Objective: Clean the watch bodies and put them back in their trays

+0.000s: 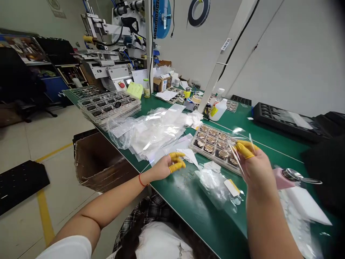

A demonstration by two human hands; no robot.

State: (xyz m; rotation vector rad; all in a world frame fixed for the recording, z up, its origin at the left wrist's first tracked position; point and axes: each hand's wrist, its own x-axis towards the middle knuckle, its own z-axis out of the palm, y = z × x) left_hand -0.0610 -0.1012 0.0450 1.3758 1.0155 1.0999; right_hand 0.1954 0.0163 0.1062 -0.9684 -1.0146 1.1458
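My left hand (167,166) hovers over the green mat's front edge, its yellow finger cots slightly apart, holding nothing I can see. It is nearest to a pile of clear plastic bags (153,133) and a white paper sheet (190,155). My right hand (254,167) pinches a thin clear plastic sheet (237,153) between yellow-cotted fingers, just above a tray of round gold-coloured parts (212,145). My right hand hides the tray's right corner. A clear bag with a white label (215,187) lies below my right wrist.
Stacked trays of dark round parts (107,106) stand at the far left of the green-matted bench (183,208). Farther back are a labelling machine (113,54) and a white bottle (218,109). An open cardboard box (99,162) stands below the bench edge.
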